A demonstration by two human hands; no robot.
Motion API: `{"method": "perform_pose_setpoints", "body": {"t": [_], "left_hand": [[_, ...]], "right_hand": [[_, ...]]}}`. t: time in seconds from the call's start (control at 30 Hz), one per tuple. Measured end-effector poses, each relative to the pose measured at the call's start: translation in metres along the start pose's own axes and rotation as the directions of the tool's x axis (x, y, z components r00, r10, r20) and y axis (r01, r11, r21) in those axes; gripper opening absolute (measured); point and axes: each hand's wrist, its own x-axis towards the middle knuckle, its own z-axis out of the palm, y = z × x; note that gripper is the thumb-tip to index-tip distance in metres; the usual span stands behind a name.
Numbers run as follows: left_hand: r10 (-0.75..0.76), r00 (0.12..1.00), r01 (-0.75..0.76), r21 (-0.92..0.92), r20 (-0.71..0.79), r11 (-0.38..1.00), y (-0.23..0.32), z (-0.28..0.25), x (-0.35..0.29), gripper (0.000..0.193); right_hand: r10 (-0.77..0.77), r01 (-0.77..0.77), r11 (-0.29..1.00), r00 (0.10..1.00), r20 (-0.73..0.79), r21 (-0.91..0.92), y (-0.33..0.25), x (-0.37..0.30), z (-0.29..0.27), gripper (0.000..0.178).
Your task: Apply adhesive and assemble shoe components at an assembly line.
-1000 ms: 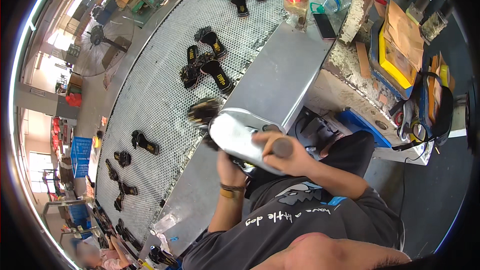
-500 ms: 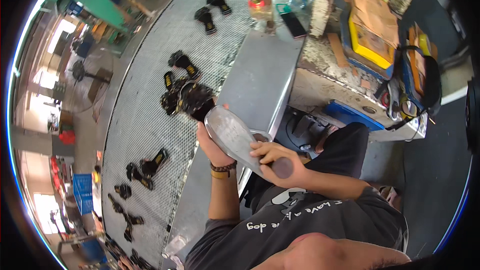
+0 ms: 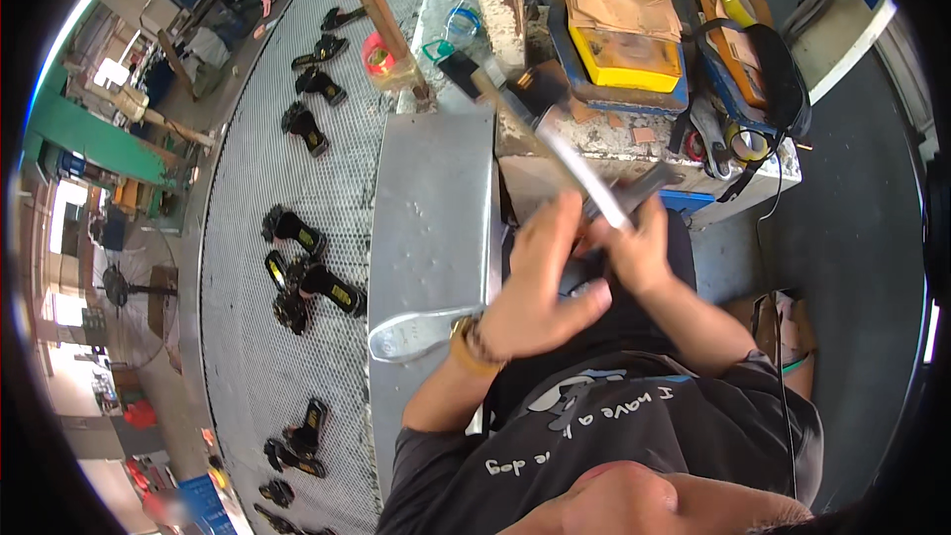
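My left hand (image 3: 535,282) is raised over my lap, fingers extended and thumb held apart, close beside the right hand. My right hand (image 3: 636,250) is closed round the near end of a long, motion-smeared sandal (image 3: 580,168), which has a pale edge and a dark upper. Up from the same hand sticks a dark grey, rod-like thing (image 3: 649,185), too blurred to name. On the metal bench, by my left wrist, lies a shiny metal shoe last (image 3: 411,335).
Several black sandals (image 3: 332,289) lie on the mesh conveyor (image 3: 233,267) at left. The grey metal bench (image 3: 431,198) runs alongside it. A wooden post (image 3: 371,0) rises ahead. To the right, a worn worktop holds a yellow box (image 3: 629,59) and a roll of tape (image 3: 748,144).
The shoe last has left my hands and lies on the bench. Both hands have moved right, and a sandal appears between them. The view has turned.
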Motion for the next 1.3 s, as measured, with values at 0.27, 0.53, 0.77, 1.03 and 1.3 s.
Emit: {"method": "perform_pose_setpoints", "body": {"t": [0.27, 0.53, 0.77, 1.03, 1.3], "left_hand": [[-0.258, 0.707, 0.494, 0.198, -0.658, 0.847, -0.118, -0.150, -0.117, 0.052], [-0.179, -0.068, 0.997, -0.060, -0.982, -0.048, -0.232, -0.219, -0.321, 0.088], [-0.238, -0.069, 0.997, -0.077, -0.969, 0.027, -0.236, -0.211, -0.327, 0.082], [0.451, 0.129, 0.776, 0.373, -0.883, 0.508, -0.095, -0.206, -0.286, 0.063], [-0.638, 0.625, -0.495, -0.860, -0.449, 0.120, -0.077, 0.006, -0.226, 0.056]], "right_hand": [[-0.493, -0.070, 0.152, 0.859, -0.137, -0.986, -0.065, 0.201, -0.061, 0.067], [-0.360, -0.088, -0.039, 0.931, -0.068, -0.995, -0.069, 0.267, -0.055, 0.075], [-0.540, -0.112, -0.099, 0.840, -0.042, -0.989, -0.072, 0.259, -0.043, 0.076], [-0.593, 0.100, 0.170, 0.805, -0.020, -0.980, -0.069, 0.278, -0.068, 0.055], [-0.737, -0.082, 0.270, 0.623, -0.261, -0.959, -0.064, 0.325, -0.040, 0.056]]}}
